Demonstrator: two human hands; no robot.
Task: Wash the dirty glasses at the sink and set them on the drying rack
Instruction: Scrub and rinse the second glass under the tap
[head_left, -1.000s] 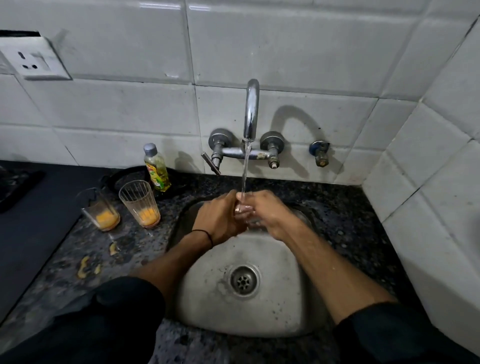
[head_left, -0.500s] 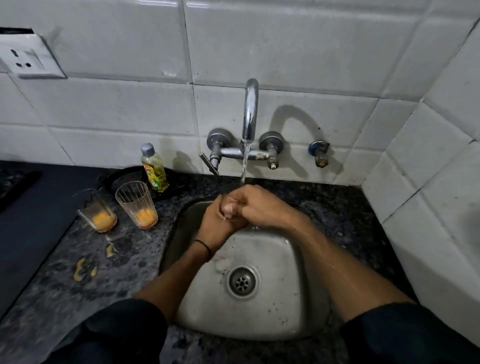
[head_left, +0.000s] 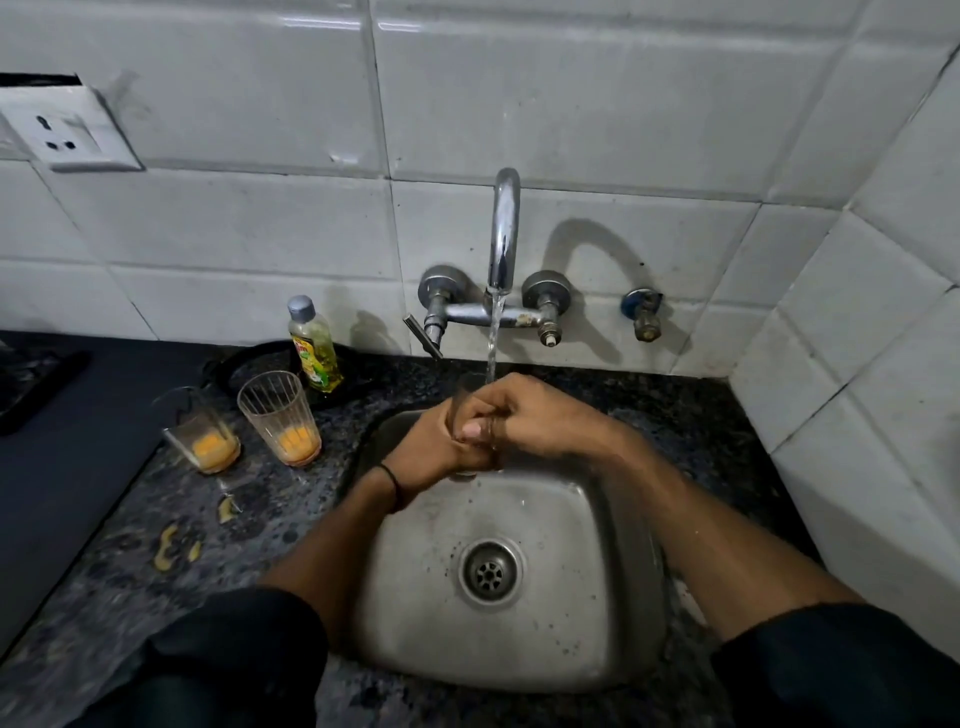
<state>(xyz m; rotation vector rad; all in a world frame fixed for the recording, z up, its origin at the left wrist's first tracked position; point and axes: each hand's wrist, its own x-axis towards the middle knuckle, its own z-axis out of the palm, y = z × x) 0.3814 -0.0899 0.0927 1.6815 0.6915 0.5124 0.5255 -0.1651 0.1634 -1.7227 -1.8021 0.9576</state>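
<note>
We had one glass (head_left: 465, 387) in both hands under the running tap (head_left: 505, 228), at twelve o'clock from the drain (head_left: 489, 571), over the back of the sink (head_left: 613, 545). Our left hand (head_left: 431, 449) was wrapped round its body from nine o'clock. Our right hand (head_left: 540, 415) came in from three o'clock with its fingers curled tight against the glass near the rim. Whether any fingers reached inside we could not tell, since the hands hid most of it. The water (head_left: 491, 343) fell where knuckles and rim met.

To rinse it well, we judged, the left hand should hold firm and low while the right rubbed all round, inside as well as out. The mouth should be tipped so water ran through it instead of splashing off the knuckles. Wet glass slips, so the work belonged over the basin.

A ribbed dirty glass (head_left: 283, 415) and a second dirty glass (head_left: 208, 436), each with orange dregs, stood on the counter (head_left: 311, 499) at ten o'clock, near the soap bottle (head_left: 313, 345) at eleven. Yellow spills (head_left: 169, 551) lay at nine o'clock. No drying rack showed, so setting down would need a look round
</note>
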